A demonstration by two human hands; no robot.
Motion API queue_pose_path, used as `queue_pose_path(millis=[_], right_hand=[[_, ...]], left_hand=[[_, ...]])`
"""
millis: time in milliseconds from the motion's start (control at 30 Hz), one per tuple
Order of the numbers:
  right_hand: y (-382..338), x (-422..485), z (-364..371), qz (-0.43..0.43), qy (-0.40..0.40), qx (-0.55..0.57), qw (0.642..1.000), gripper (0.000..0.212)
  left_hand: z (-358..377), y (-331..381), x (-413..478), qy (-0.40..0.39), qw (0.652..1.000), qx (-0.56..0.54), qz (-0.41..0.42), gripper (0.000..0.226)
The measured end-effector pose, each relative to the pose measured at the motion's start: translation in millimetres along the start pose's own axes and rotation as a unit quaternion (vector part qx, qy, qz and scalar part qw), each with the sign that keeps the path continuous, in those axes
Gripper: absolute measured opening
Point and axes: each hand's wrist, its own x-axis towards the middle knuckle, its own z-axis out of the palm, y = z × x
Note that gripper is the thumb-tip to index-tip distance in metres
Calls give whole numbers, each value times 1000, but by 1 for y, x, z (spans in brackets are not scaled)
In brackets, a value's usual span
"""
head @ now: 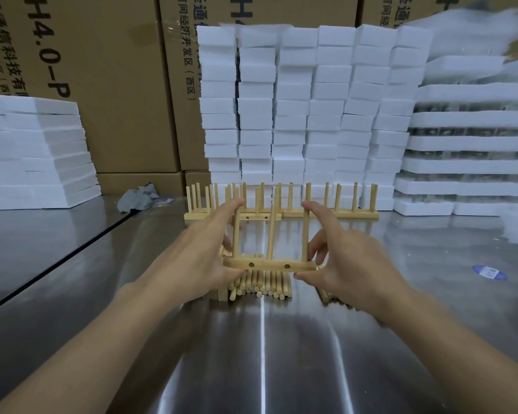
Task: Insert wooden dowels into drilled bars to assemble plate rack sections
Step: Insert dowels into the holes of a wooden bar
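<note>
At the far left a stack of white foam slabs (36,150) sits on the steel tabletop (260,354), with printed cardboard boxes (102,85) behind it and a crumpled grey cloth (138,197) just to its right.

The left hand (204,252) comes in from the lower left. Its forefinger lies on the top of the left dowel (236,231) and its thumb is tucked under the left end of the drilled bar (269,265), so it pinches dowel and bar together. The bar is held off the tabletop between the two hands. Its long axis runs left to right across the view, and two side holes face the camera. Three dowels stand upright from it: the left one, a middle dowel (271,234) that no finger touches, and a right dowel (305,231). Directly under the bar lies a pile of loose dowels (260,283), their ends pointing toward the camera.

The right hand (350,258) mirrors the left, with its forefinger tip on the right dowel's top, its thumb beneath the bar's right end, and its other fingers curled loosely behind. Both hands are equally near, one at each end.

Beyond the bar, a row of finished sections (335,215) stands in front of tall stacks of white foam blocks (311,115). A blue sticker (489,271) lies on the tabletop to the right.

The step looks like squeezing the outer dowels home. If so, the force runs straight down each dowel, at right angles to the bar.
</note>
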Motion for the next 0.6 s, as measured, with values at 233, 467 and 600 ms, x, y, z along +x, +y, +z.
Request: queue_pose_path(millis=[233,467,600], right_hand=[[-9,1,1,-31,16,4,999,116],[-12,0,0,-33,20,7,999,117],[-14,0,-2,-32,21,12,999,116]], left_hand=[[-1,13,-2,76,973,193,98,133],[-3,19,-4,79,964,232,100,121],[-3,19,-3,83,960,249,94,121]])
